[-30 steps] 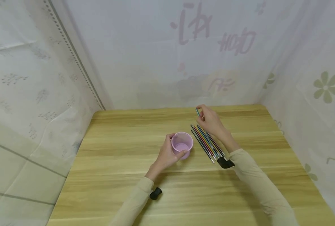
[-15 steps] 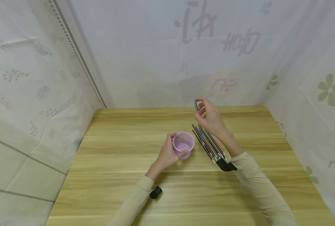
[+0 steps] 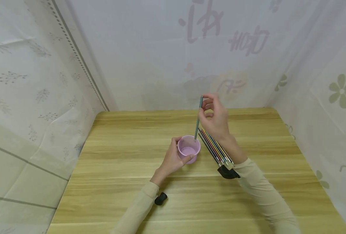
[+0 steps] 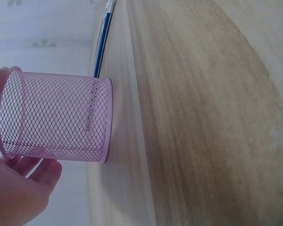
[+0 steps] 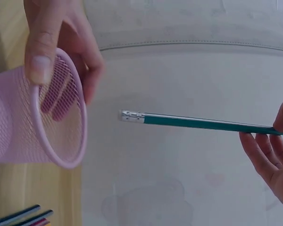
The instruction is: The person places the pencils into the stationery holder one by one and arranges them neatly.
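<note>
Right fingers (image 5: 258, 155) pinching teal pencil (image 5: 193, 122), left fingers (image 4: 48, 174) round pink cup (image 4: 56, 115), wall lettering (image 3: 247, 42) unclear

Teal pencil (image 5: 203, 124) cut off by right wrist view's edge, loose pencils (image 3: 215, 147) partly behind right arm (image 3: 238, 152)

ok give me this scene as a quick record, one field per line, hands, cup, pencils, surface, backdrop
left hand: left hand grips the pink mesh cup near its rim
right hand: right hand pinches a teal pencil
cup: upright, mouth up
held pencil: eraser end toward the cup's mouth, outside it
other pencils: several pencils of mixed colours, lying side by side to the right of the cup
surface: wood-grain table
backdrop: pale printed curtain
</note>
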### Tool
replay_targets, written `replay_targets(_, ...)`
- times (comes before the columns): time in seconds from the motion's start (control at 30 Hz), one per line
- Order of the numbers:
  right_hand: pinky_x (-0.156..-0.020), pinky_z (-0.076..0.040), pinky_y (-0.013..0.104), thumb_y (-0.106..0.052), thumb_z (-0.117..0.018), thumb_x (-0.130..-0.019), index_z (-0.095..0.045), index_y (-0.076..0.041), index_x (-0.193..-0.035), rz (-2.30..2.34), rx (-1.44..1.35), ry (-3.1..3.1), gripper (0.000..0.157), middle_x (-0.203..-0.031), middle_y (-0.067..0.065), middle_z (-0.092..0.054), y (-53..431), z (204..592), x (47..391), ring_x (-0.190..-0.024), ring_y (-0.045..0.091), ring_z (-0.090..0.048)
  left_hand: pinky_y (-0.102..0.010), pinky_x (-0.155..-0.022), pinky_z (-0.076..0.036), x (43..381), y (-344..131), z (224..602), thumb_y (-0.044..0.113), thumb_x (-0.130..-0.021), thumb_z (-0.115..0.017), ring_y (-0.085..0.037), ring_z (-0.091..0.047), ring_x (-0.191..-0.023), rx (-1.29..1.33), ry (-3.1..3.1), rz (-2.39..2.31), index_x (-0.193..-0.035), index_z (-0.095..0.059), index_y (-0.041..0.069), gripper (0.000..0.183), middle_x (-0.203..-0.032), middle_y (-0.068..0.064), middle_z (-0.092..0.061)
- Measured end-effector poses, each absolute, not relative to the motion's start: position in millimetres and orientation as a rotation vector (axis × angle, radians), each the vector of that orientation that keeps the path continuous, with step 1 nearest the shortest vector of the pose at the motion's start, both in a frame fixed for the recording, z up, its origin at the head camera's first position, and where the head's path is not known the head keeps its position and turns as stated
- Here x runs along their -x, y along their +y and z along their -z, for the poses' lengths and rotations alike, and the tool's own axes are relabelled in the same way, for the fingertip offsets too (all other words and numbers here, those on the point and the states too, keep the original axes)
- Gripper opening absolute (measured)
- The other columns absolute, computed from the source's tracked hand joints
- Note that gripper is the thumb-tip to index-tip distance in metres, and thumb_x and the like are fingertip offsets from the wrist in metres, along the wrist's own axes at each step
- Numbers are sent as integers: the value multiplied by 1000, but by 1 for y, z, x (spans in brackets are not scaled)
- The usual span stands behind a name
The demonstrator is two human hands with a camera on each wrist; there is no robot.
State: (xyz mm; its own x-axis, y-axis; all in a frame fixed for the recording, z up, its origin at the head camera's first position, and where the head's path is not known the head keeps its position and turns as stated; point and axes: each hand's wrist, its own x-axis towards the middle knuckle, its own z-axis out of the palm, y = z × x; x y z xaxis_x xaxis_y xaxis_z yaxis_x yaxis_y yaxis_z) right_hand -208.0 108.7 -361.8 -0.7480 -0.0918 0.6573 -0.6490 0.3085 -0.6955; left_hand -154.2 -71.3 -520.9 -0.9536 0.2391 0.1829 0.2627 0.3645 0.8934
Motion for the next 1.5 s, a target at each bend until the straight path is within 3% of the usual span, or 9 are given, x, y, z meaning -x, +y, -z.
replay_targets(0.33,-58,-56,13,13,-60,-84,-55,5,-125,-1441,-668,-2062,42,-90,19,-63,98,391,205,-76,26,-66,-46,-105,-53,151,-70,520,25,-79,-86,-31,-57,-125,453,-2538,1739,-145,-37,2,86,-136,-17,-56)
replay_targets(0.67,-55,-61,27,11,-61,-84,-53,8,-126,-1388,-719,-2162,43,-92,20,-64,93,422,206,-77,31,-69,-49,-109,-50,149,-70,523,25,-79,-86,-36,-56,-130,420,-2479,1769,-149,-36,1,89,-140,-20,-56)
replay_targets(0.97,-58,-61,25,7,-62,-85,-52,6,-128,-1357,-733,-2297,43,-93,17,-64,90,449,206,-77,28,-69,-52,-107,-52,148,-68,527,18,-79,-86,-41,-57,-127,439,-2409,1813,-147,-38,-2,86,-140,-23,-55)
replay_targets(1.2,-59,-61,23,5,-62,-87,-50,7,-130,-1342,-695,-2412,44,-93,16,-66,91,459,203,-75,27,-71,-46,-109,-50,147,-68,527,21,-79,-85,-35,-55,-131,435,-2448,1785,-149,-37,1,87,-144,-19,-53)
replay_targets(1.5,-63,-62,27,2,-61,-91,-49,5,-131,-1309,-660,-2472,42,-96,17,-66,99,456,206,-81,29,-71,-49,-110,-50,147,-69,529,24,-80,-85,-38,-55,-131,441,-2456,1775,-149,-35,0,88,-144,-21,-52)
